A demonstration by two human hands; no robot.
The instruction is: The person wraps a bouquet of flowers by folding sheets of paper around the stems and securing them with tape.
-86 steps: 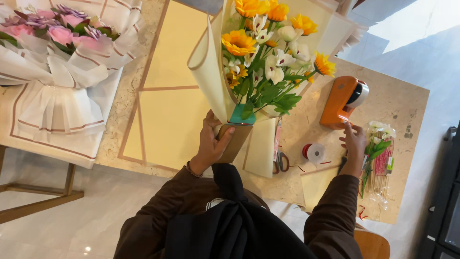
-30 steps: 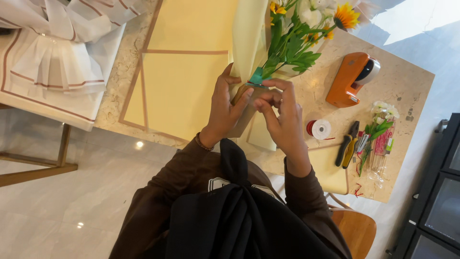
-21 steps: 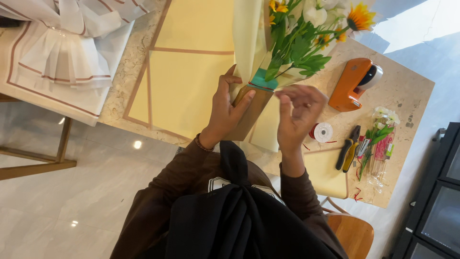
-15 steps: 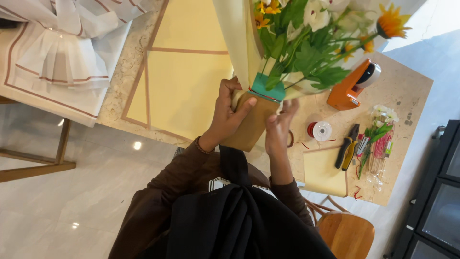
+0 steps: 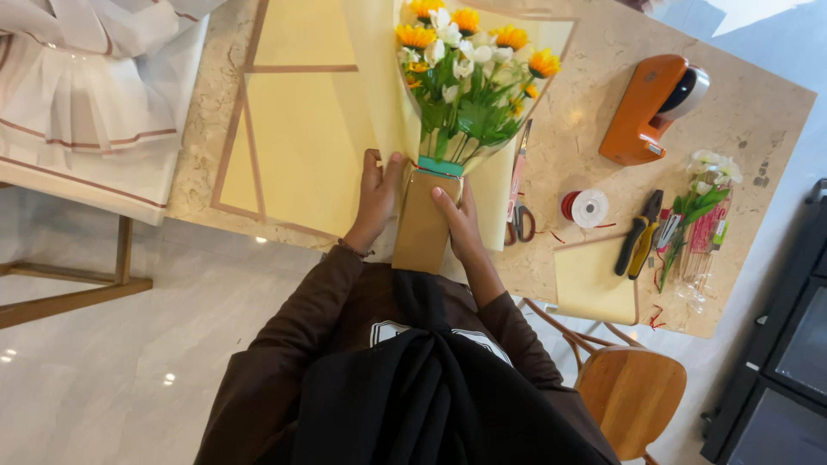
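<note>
A bouquet point(image 5: 465, 82) of yellow and white flowers with green leaves stands upright over the table's near edge, wrapped in pale yellow paper point(image 5: 379, 95). Its lower stem is covered by a tan paper sleeve point(image 5: 424, 224) under a teal band. My left hand point(image 5: 375, 198) clasps the wrap and sleeve from the left. My right hand point(image 5: 457, 224) grips the sleeve from the right.
Yellow sheets with brown borders point(image 5: 293, 129) lie on the marble table point(image 5: 594, 129). To the right are an orange tape dispenser point(image 5: 650, 108), scissors point(image 5: 519, 207), a ribbon spool point(image 5: 588, 208), pliers point(image 5: 636, 245), a small flower bunch point(image 5: 699, 215). A white wrapped bouquet point(image 5: 95, 95) sits left, a wooden stool point(image 5: 629, 396) below right.
The bouquet has tipped from leaning right to upright and moved into fuller view. My right hand went from the teal band down onto the tan sleeve; both hands now hold it.
</note>
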